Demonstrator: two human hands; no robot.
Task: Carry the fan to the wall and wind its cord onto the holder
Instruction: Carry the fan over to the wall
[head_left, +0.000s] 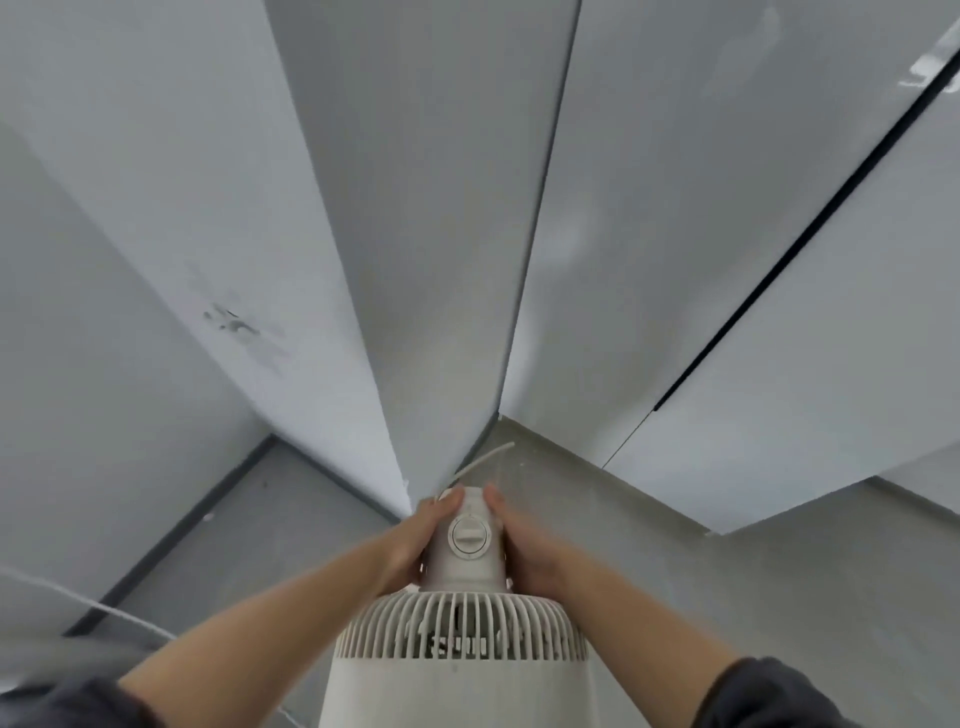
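A white fan (460, 634) fills the bottom middle of the head view, seen from above, its slotted grille toward me. Beyond the grille is its rounded motor housing (467, 566) with a round dial (469, 535) on top. My left hand (415, 540) grips the housing's left side and my right hand (524, 545) grips its right side, thumbs on top. A white cord (480, 460) sticks out past the housing toward the wall corner. No cord holder is visible.
A white wall corner (400, 364) juts out straight ahead, with pale panels (727, 260) to the right split by a dark seam. Grey floor (623, 519) lies below. A dark baseboard (171, 535) runs at left. Another white cord (88, 605) crosses the lower left.
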